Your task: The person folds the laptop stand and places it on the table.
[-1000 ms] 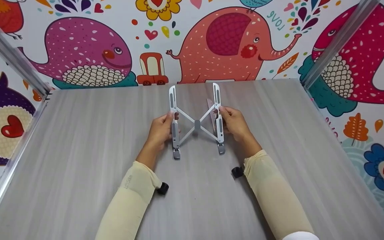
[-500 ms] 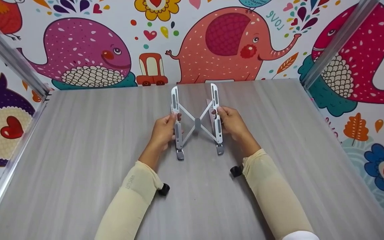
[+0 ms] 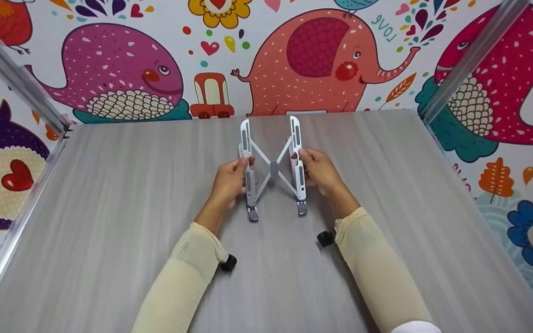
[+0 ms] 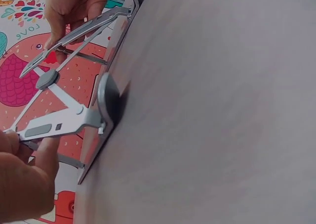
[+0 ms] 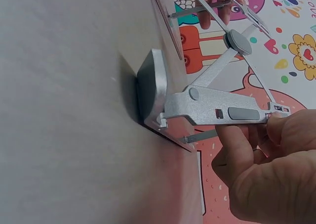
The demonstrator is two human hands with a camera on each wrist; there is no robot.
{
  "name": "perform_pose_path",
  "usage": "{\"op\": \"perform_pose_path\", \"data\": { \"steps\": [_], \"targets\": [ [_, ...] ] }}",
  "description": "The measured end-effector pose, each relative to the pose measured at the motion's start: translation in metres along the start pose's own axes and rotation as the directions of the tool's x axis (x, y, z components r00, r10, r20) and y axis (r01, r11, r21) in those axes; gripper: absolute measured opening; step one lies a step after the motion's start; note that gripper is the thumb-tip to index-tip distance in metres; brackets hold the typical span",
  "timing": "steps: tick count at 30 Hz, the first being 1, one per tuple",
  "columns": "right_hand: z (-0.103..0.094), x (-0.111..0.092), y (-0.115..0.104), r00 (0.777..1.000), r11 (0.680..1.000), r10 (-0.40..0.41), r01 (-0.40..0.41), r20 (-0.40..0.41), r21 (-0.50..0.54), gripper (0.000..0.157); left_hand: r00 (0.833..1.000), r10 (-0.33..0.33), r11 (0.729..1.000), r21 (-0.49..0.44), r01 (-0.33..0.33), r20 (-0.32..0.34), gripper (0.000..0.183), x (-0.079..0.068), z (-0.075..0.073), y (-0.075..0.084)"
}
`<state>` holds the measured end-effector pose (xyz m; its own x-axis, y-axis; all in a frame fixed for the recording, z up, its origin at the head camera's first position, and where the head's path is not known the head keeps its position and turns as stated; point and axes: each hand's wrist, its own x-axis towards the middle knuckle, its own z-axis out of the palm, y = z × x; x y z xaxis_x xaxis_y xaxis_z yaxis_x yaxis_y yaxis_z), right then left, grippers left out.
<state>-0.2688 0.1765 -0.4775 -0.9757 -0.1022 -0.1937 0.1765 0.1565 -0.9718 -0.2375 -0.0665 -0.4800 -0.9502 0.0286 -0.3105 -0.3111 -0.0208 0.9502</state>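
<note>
A silver folding laptop stand (image 3: 273,171) stands on the table, its two long side arms joined by crossed bars at a grey hub. My left hand (image 3: 228,179) grips the left arm near its middle, thumb on top and fingers beneath. On the other side my right hand (image 3: 320,169) pinches the right arm at about the same height. In the left wrist view the stand's grey front lip (image 4: 108,99) faces the camera, and the base bars rest along the table. The right wrist view shows the right arm (image 5: 222,108) between thumb and fingers.
The wood-grain table (image 3: 123,208) is bordered at the back and sides by printed panels (image 3: 312,64) with cartoon animals. Metal posts (image 3: 470,60) rise at its back corners. A small black wrist camera (image 3: 325,238) sticks out from each sleeve.
Both hands have moved toward each other, bringing the stand's two side arms closer together. The crossed bars now stand at a steeper, narrower angle.
</note>
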Motion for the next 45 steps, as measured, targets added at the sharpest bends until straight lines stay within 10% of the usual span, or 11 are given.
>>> {"op": "perform_pose_path", "data": {
  "steps": [45],
  "targets": [
    [0.039, -0.002, -0.009, 0.998, 0.999, 0.047, -0.048, 0.050, 0.007, 0.032, 0.992, 0.056, 0.991, 0.128, -0.041, -0.111, 0.039, 0.005, 0.051, 0.004]
  ]
}}
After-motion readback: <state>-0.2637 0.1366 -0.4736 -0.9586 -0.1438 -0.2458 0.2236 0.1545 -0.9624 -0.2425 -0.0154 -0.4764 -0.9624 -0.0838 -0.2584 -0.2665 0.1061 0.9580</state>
